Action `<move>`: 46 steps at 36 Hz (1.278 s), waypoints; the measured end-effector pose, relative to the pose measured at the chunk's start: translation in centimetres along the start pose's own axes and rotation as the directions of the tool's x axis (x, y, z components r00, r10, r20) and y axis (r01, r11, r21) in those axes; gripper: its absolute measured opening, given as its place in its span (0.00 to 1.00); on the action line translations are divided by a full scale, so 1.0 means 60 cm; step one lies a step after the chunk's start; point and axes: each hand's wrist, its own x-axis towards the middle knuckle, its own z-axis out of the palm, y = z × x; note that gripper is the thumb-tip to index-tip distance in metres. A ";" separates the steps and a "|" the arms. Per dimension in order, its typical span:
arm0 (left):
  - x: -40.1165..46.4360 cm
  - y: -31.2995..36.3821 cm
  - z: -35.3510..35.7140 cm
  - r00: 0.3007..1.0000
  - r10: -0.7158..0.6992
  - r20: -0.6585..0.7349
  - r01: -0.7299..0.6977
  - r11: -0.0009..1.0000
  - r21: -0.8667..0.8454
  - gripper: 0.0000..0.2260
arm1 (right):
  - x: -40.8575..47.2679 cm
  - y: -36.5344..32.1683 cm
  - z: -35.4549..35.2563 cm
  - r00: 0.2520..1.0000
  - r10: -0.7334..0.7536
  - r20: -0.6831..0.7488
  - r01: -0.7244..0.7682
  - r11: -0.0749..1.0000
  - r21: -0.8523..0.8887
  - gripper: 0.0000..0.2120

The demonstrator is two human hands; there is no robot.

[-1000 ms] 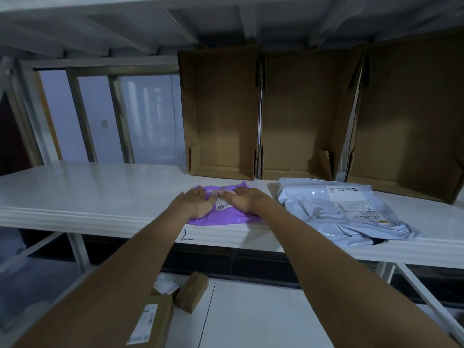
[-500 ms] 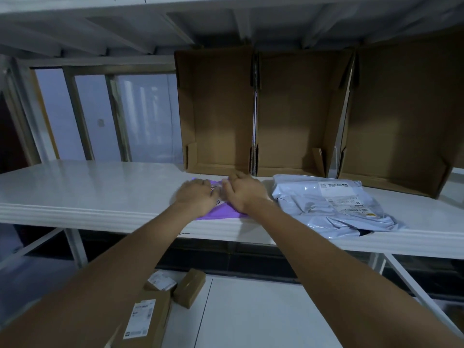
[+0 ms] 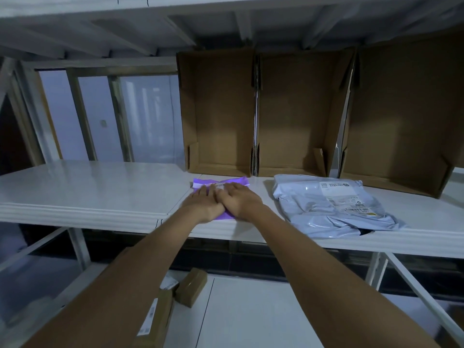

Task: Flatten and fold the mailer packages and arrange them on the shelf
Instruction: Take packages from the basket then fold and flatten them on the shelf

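A small purple mailer (image 3: 221, 182) with a white label lies on the white shelf (image 3: 88, 189), near its front edge. My left hand (image 3: 204, 203) and my right hand (image 3: 239, 200) lie side by side on top of it, fingers straight, pressing it flat. Most of the mailer is hidden under the hands; only its far edge and a strip between the wrists show. A larger grey mailer (image 3: 331, 204) with a printed label lies crumpled on the shelf to the right, apart from both hands.
Three open cardboard boxes (image 3: 218, 116) stand on their sides along the back of the shelf. A window (image 3: 100, 116) is at the back left. Small cardboard parcels (image 3: 190, 287) lie on a lower surface below. Another shelf runs overhead.
Both hands slid forward over the purple mailer and came closer together, so it now looks shorter and flatter. The grey mailer has not moved.
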 end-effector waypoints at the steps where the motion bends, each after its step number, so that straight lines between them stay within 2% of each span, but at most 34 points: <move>1: -0.004 0.002 -0.004 1.000 -0.004 0.013 0.004 1.000 0.006 0.34 | 0.000 -0.001 -0.002 1.000 0.027 0.015 -0.027 1.000 -0.004 0.32; 6: -0.009 -0.019 -0.016 1.000 -0.023 0.009 0.023 1.000 0.017 0.41 | -0.005 0.007 -0.017 0.992 0.114 0.045 -0.109 0.988 -0.110 0.35; 11: -0.015 -0.031 -0.023 0.999 -0.033 0.040 0.028 0.991 0.132 0.38 | -0.012 0.014 -0.028 0.992 0.081 0.092 -0.072 0.992 -0.100 0.34; 15: -0.014 -0.049 -0.038 0.999 -0.039 0.016 0.037 0.989 0.142 0.33 | -0.006 0.013 -0.051 0.979 0.132 0.157 -0.136 0.991 0.016 0.26; 17: -0.003 -0.053 -0.050 0.993 0.002 -0.117 0.015 0.989 0.145 0.28 | 0.005 0.014 -0.058 0.985 0.147 0.085 -0.151 0.988 0.041 0.25; 19: 0.011 -0.049 -0.057 0.970 0.043 -0.241 -0.033 0.998 0.046 0.21 | 0.019 0.012 -0.055 0.992 0.114 -0.057 -0.112 0.993 0.021 0.23; 21: 0.021 -0.034 -0.057 0.967 0.092 -0.237 -0.116 0.989 -0.088 0.20 | 0.031 0.006 -0.044 0.985 0.041 -0.166 -0.043 0.999 -0.011 0.22; 22: 0.024 -0.025 -0.053 0.972 0.114 -0.205 -0.144 0.980 -0.138 0.19 | 0.031 0.000 -0.039 0.985 0.008 -0.174 -0.007 1.000 0.005 0.21; 25: 0.042 -0.012 -0.030 0.985 0.125 -0.116 -0.142 0.979 -0.147 0.17 | 0.042 -0.014 -0.022 0.999 -0.033 -0.018 0.034 0.998 0.056 0.20; 28: 0.056 -0.016 -0.017 0.991 0.094 -0.100 -0.109 0.982 -0.157 0.16 | 0.049 -0.015 -0.022 0.990 0.062 0.124 -0.070 0.996 0.058 0.23; 31: 0.061 -0.014 -0.016 0.990 0.120 -0.081 -0.128 0.985 -0.113 0.17 | 0.056 -0.012 -0.016 0.982 0.044 0.182 -0.053 0.998 0.044 0.34; 33: 0.062 -0.013 -0.016 0.989 0.132 -0.071 -0.137 0.987 -0.085 0.18 | 0.059 -0.007 -0.015 0.984 0.033 0.175 -0.033 0.999 -0.004 0.32; 36: 0.063 -0.017 -0.012 0.995 0.080 -0.056 -0.088 0.984 -0.156 0.20 | 0.056 -0.006 -0.016 0.986 0.046 0.162 -0.049 0.999 0.011 0.26; 42: 0.062 -0.015 -0.012 0.996 0.088 -0.019 -0.090 0.968 -0.233 0.22 | 0.048 -0.011 -0.020 0.982 0.042 0.186 -0.049 0.998 0.034 0.27; 46: 0.055 -0.016 -0.016 0.994 0.109 -0.009 -0.109 0.976 -0.188 0.28 | 0.047 -0.013 -0.021 0.978 0.052 0.201 -0.057 0.998 0.018 0.31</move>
